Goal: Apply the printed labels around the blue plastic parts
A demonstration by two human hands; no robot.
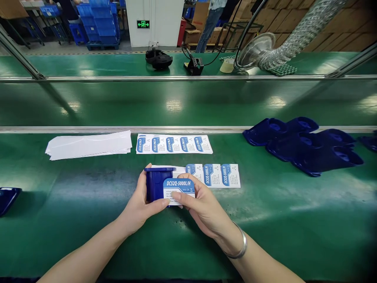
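My left hand [140, 202] is closed around the left side of a dark blue plastic housing [154, 184], its thumb along the lower edge. In my right hand [203, 204], a blue-and-white label [179, 184] printed "DC52Q-5000L/H" is pinched between thumb and fingers, against the right part of the housing. I cannot tell how much of it is stuck down. Behind my hands lies a label strip [229, 175] with several labels, its left part hidden by the housing. Farther back is a stack of label sheets [174, 144].
White paper strips [90, 145] lie at the back left. Several blue housings [312, 145] are grouped at the right, and another blue piece [8, 199] sits at the left edge. A metal rail [188, 129] runs behind; a flexible duct [300, 33] hangs beyond it.
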